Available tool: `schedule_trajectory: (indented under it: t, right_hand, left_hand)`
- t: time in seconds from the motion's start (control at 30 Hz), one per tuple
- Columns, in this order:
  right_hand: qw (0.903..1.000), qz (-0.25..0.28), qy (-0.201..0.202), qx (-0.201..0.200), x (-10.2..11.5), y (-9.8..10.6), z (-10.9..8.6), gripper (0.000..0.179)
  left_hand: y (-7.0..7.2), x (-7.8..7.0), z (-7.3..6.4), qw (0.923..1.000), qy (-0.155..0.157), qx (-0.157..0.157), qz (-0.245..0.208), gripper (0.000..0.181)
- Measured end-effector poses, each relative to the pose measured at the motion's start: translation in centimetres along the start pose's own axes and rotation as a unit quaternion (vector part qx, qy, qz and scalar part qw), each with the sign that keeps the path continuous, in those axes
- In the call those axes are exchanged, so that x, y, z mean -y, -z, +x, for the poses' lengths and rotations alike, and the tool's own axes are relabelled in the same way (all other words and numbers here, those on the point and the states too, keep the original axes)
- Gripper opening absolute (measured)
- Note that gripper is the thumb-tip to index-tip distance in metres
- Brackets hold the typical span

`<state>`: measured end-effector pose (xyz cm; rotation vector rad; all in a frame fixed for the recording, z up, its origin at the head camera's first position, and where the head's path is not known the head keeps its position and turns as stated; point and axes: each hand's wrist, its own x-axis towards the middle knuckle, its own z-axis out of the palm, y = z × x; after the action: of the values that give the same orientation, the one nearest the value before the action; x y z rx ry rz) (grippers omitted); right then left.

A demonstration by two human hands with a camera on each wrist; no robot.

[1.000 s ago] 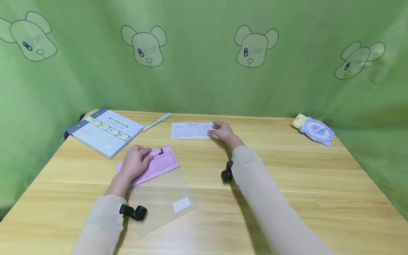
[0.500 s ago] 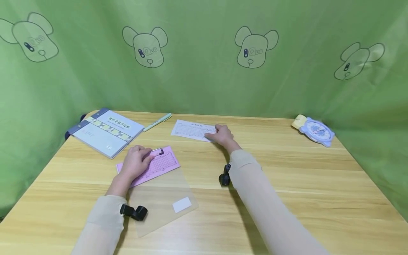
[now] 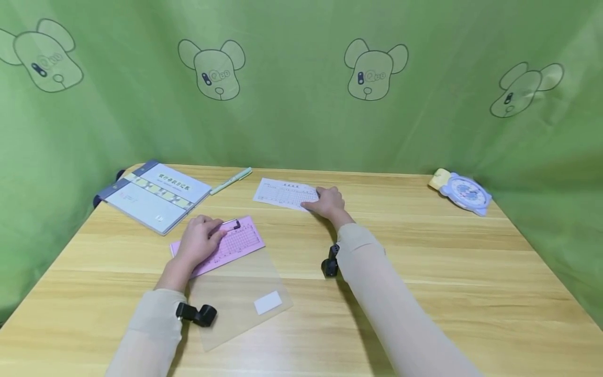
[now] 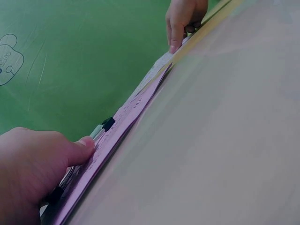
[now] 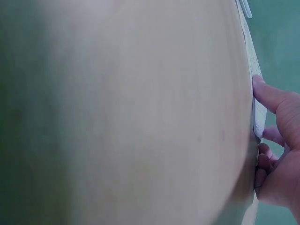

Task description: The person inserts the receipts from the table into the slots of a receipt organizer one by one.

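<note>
My left hand grips the metal clip of a see-through clipboard, thumb on the clip's wire. Under the clip lies a pink printed form, partly hidden by the hand. The board bears a white label near its lower end. Farther back on the table, my right hand pinches the right end of a white printed form. In the right wrist view its thumb lies on the form's near edge, and the other fingers are bent by the corner.
A blue-and-white account book lies at the back left, with a light green pen to its right. Toward the back right rests a blue clock-shaped item with a yellow part. A green curtain stands behind the wooden table.
My right hand has closed on the white form and shifted slightly nearer. The form has turned a little, its right end now nearer. My left hand stays at the clip.
</note>
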<state>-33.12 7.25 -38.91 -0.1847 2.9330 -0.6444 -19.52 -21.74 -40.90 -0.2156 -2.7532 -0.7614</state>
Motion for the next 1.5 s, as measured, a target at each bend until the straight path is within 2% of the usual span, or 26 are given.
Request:
schedule_trajectory:
  t: [0.27, 0.4, 0.67, 0.9, 1.1, 1.4, 1.5]
  right_hand:
    - [0.9997, 0.023, -0.003, -0.005, -0.2, 0.1, -0.2, 0.069]
    - [0.9992, 0.039, 0.011, -0.006, -0.3, 0.2, -0.3, 0.063]
    - [0.9919, 0.118, 0.045, -0.009, -1.0, 0.6, -0.4, 0.060]
    - [0.9758, 0.209, 0.065, -0.008, -1.9, 1.4, -0.9, 0.054]
    - [0.9643, 0.261, 0.044, -0.012, -2.7, 2.0, -1.6, 0.042]
    - [0.9330, 0.359, 0.027, 0.002, -2.6, 3.2, -3.0, 0.040]
    - [0.9267, 0.374, 0.036, 0.002, -2.5, 3.6, -3.6, 0.040]
  left_hand:
    - [0.1, -0.1, 0.0, 1.0000, 0.004, 0.001, -0.003, 0.035]
    - [0.2, -0.2, 0.0, 1.0000, 0.005, 0.001, -0.005, 0.035]
    - [0.2, 0.0, 0.0, 1.0000, 0.006, 0.003, -0.004, 0.035]
    - [0.1, -0.1, 0.0, 0.9999, 0.012, 0.006, 0.000, 0.035]
    - [0.1, -0.2, 0.0, 1.0000, 0.008, 0.005, -0.002, 0.035]
    - [0.1, -0.2, 0.0, 1.0000, 0.008, 0.006, -0.001, 0.035]
    - [0.0, -0.1, -0.1, 0.9999, 0.009, 0.005, -0.002, 0.035]
